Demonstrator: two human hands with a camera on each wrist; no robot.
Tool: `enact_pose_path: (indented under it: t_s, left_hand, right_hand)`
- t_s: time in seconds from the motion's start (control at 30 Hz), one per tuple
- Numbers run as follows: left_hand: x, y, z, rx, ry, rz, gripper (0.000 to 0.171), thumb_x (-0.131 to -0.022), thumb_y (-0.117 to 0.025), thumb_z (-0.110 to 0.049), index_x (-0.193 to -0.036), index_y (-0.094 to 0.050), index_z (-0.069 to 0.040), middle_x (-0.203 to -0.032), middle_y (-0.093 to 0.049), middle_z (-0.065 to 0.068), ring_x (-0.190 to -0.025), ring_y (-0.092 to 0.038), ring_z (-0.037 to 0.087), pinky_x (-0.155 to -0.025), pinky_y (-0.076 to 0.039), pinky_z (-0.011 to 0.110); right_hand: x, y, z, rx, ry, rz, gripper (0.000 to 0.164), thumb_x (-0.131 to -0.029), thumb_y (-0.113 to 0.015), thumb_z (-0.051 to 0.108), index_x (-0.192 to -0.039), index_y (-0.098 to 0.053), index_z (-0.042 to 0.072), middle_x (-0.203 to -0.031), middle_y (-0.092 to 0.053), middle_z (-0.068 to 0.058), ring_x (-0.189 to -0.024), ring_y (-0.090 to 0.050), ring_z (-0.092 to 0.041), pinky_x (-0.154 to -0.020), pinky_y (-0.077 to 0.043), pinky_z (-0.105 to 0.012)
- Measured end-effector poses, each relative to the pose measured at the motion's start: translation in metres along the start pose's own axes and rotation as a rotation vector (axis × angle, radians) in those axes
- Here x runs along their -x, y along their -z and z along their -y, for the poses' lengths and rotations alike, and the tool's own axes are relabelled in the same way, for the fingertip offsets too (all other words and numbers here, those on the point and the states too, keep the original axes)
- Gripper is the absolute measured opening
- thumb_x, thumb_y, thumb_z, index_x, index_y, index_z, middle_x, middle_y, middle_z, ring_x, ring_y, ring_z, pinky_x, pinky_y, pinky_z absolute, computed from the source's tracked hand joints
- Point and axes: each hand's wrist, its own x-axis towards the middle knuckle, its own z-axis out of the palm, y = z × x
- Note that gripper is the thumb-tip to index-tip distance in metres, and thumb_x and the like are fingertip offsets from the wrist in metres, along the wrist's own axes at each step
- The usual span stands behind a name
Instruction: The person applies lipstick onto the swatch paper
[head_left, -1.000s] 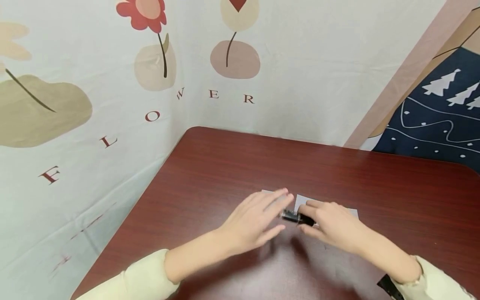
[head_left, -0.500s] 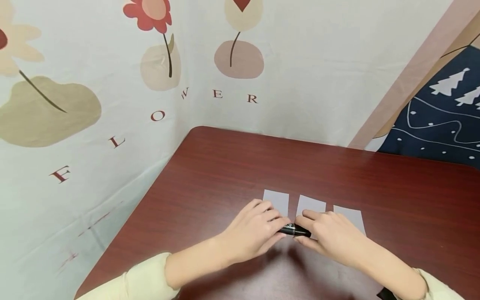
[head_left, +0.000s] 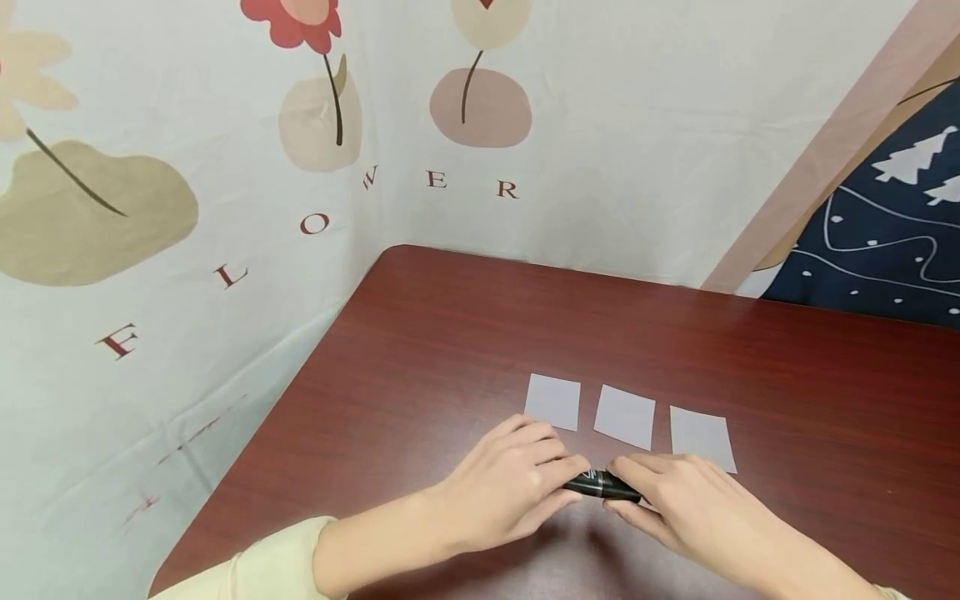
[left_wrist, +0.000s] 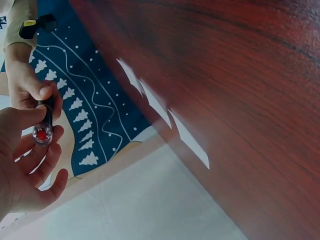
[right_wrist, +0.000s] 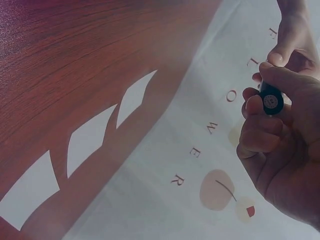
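Both hands meet on one short black tube (head_left: 592,482) with white lettering and a silver band, held level above the table. My left hand (head_left: 506,487) pinches its left end between thumb and fingers. The other end is gripped by my right hand (head_left: 693,512). In the left wrist view a clear tip with a red centre (left_wrist: 42,134) faces the camera. A round pale label marks the opposite end (right_wrist: 271,102) in the right wrist view. Just beyond the hands lie three white paper squares: a left one (head_left: 552,402), a middle one (head_left: 625,417) and a right one (head_left: 702,437).
The dark red wooden table (head_left: 450,333) ends in a rounded corner at the far left. Behind it hangs a pale curtain (head_left: 615,183) with printed flowers and letters. A navy cloth section (head_left: 885,242) with white trees is at the right.
The left hand has closed its fingers on the tube's free end. Both hands have come down toward the viewer with the tube, leaving the three paper squares more exposed.
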Motion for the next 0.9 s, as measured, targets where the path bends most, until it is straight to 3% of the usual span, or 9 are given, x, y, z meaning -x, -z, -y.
enact_pose_path:
  t_s: [0.17, 0.33, 0.57, 0.9]
  left_hand:
    - [0.001, -0.003, 0.001, 0.006, -0.008, -0.017, 0.014, -0.086, -0.067, -0.027, -0.094, -0.069, -0.015, -0.083, -0.062, -0.009, -0.087, -0.055, 0.009, -0.084, -0.041, 0.023]
    - [-0.001, -0.005, 0.002, 0.012, -0.006, -0.018, 0.014, -0.086, -0.067, -0.026, -0.094, -0.068, -0.015, -0.083, -0.061, -0.009, -0.087, -0.054, 0.010, -0.080, -0.040, 0.021]
    - [-0.006, -0.009, 0.005, 0.017, -0.018, -0.003, 0.015, -0.086, -0.066, -0.026, -0.096, -0.068, -0.014, -0.084, -0.062, -0.009, -0.086, -0.053, 0.010, -0.076, -0.041, 0.021]
    - [-0.011, -0.010, 0.010, 0.151, 0.012, 0.045, 0.015, -0.086, -0.069, -0.019, -0.099, -0.068, -0.011, -0.085, -0.061, -0.008, -0.073, -0.045, 0.007, -0.064, -0.040, 0.012]
  right_hand:
    - [0.001, 0.000, -0.002, -0.009, 0.004, -0.001, 0.027, -0.093, -0.057, 0.033, -0.073, -0.042, 0.023, -0.067, -0.029, 0.020, -0.051, -0.022, 0.008, -0.045, -0.018, -0.005]
    - [0.002, 0.000, -0.004, -0.019, -0.010, 0.007, 0.027, -0.089, -0.063, 0.030, -0.073, -0.042, 0.023, -0.068, -0.029, 0.021, -0.051, -0.024, 0.007, -0.046, -0.020, -0.005]
    - [0.003, 0.002, -0.008, -0.010, -0.024, 0.019, 0.027, -0.094, -0.052, 0.038, -0.073, -0.042, 0.023, -0.067, -0.028, 0.021, -0.052, -0.023, 0.007, -0.046, -0.019, -0.005]
    - [0.004, 0.003, -0.011, -0.008, -0.018, 0.021, 0.027, -0.096, -0.049, 0.038, -0.076, -0.046, 0.021, -0.067, -0.033, 0.020, -0.051, -0.028, 0.007, -0.046, -0.024, -0.006]
